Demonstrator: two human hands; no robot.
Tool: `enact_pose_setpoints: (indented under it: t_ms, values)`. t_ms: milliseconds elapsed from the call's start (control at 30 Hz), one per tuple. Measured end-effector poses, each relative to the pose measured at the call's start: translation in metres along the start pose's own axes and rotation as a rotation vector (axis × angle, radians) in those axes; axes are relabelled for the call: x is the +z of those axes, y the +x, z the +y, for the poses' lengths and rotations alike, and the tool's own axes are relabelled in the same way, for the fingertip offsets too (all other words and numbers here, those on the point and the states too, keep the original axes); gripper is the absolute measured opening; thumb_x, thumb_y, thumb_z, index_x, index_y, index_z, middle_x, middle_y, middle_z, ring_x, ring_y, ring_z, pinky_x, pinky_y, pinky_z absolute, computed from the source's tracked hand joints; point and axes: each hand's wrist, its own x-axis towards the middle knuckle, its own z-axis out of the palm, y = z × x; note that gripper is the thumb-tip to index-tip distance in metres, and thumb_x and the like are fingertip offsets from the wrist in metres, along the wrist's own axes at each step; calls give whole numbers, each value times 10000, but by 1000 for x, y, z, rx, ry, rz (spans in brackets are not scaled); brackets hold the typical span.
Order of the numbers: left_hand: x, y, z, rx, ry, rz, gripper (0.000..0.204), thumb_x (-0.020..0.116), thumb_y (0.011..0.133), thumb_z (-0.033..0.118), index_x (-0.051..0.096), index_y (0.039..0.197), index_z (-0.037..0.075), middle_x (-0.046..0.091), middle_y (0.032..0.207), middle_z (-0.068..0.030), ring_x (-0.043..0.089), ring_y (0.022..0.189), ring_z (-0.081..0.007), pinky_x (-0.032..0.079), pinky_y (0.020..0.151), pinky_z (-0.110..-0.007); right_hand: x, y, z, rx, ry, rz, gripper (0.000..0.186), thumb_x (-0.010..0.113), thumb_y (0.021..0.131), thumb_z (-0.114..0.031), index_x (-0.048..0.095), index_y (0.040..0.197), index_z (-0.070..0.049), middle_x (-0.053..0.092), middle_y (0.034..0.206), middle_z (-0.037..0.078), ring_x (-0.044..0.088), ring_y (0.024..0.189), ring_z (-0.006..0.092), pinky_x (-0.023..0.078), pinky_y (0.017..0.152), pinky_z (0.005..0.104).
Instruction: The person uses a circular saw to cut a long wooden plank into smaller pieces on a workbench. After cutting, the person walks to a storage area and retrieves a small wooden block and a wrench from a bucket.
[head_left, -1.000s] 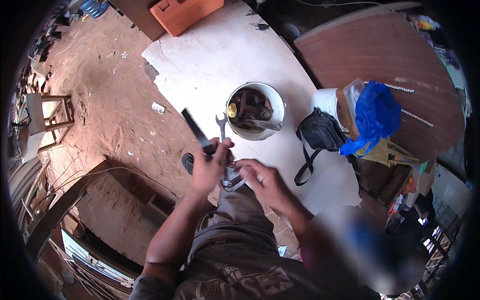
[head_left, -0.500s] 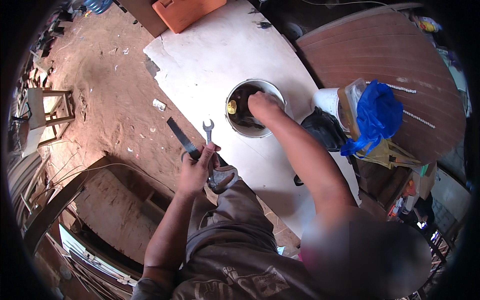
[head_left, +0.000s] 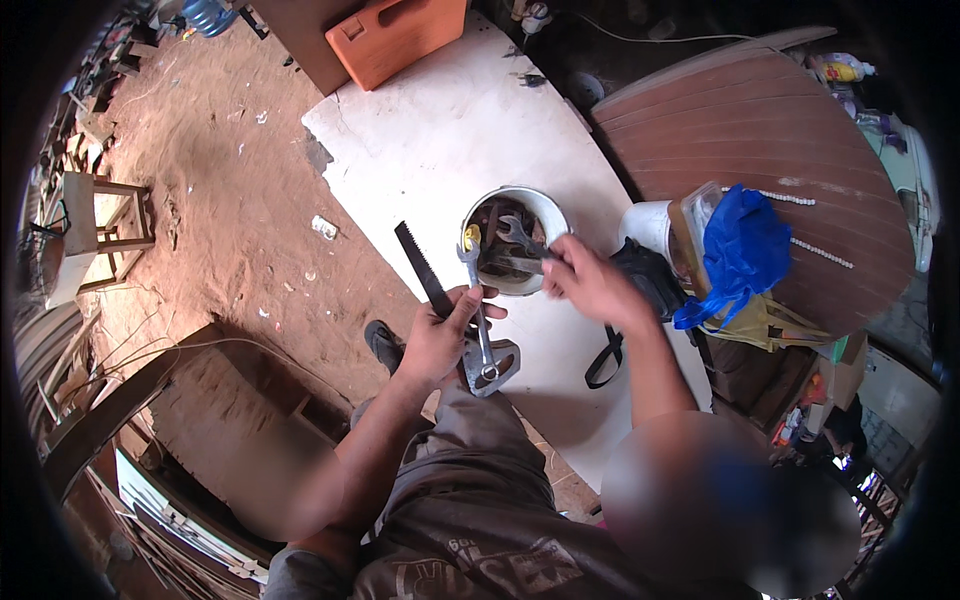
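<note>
My left hand (head_left: 445, 330) is closed round a combination wrench (head_left: 474, 285) and a hand saw with a dark toothed blade (head_left: 422, 265). The saw's grey looped handle (head_left: 508, 362) sticks out below the fingers. To the right, my right hand (head_left: 595, 290), slightly blurred, is at the near right rim of a white bucket (head_left: 552, 212). Its fingers are closed on the end of a second wrench (head_left: 515, 232), whose open jaw is over the bucket's mouth. Dark metal tools and a yellow round item (head_left: 471, 236) lie inside the bucket; their kinds are hard to make out.
The bucket stands on a pale board table (head_left: 420, 140) with a broken left edge. An orange case (head_left: 395, 40) lies at its far end. Right of the bucket are a black bag (head_left: 645, 280), a white tub (head_left: 647, 225) and a blue plastic bag (head_left: 745, 250). Bare earth lies left.
My right hand has come up out of the bucket with a wrench in its fingers. My left hand has moved right and forward, bringing its wrench and saw close to the bucket.
</note>
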Motion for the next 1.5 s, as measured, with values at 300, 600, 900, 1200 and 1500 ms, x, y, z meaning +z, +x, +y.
enact_pose_setpoints:
  t_ms: [300,600,900,1200,1500]
  values:
    - [6,15,-27,51,-48,-10,377,559,1092,336,676,1206,-4,764,1047,-66,640,851,-95,520,768,-274,135,-79,12,-28,598,340,214,787,943,-157,601,952,-52,630,804,-28,569,735,45,463,683,212]
    - [-6,-9,-2,-22,93,60,521,548,1083,428,649,1272,-46,752,1111,-128,618,808,-123,519,727,-283,32,-21,28,-47,-291,539,289,751,928,-269,653,965,0,712,806,181,696,736,350,524,691,417]
    - [-19,-7,-1,30,79,91,485,562,1084,390,650,1253,-56,746,1057,-120,567,711,-94,493,678,-247,-22,36,10,98,-467,391,326,750,913,-303,693,1066,-21,726,976,211,681,953,443,523,850,511]
    - [-16,-6,2,79,38,78,433,626,1057,357,671,1234,-37,747,1059,-99,596,775,-77,508,712,-249,-49,-35,30,-78,184,224,157,794,911,-130,692,950,-18,689,800,9,593,767,64,463,715,257]
    - [-13,1,4,64,-41,128,401,663,1036,256,641,1265,-73,737,1053,-150,601,723,-104,521,695,-259,-40,-12,16,-11,-197,408,218,738,953,-158,655,1020,32,730,861,121,677,761,219,528,727,320]
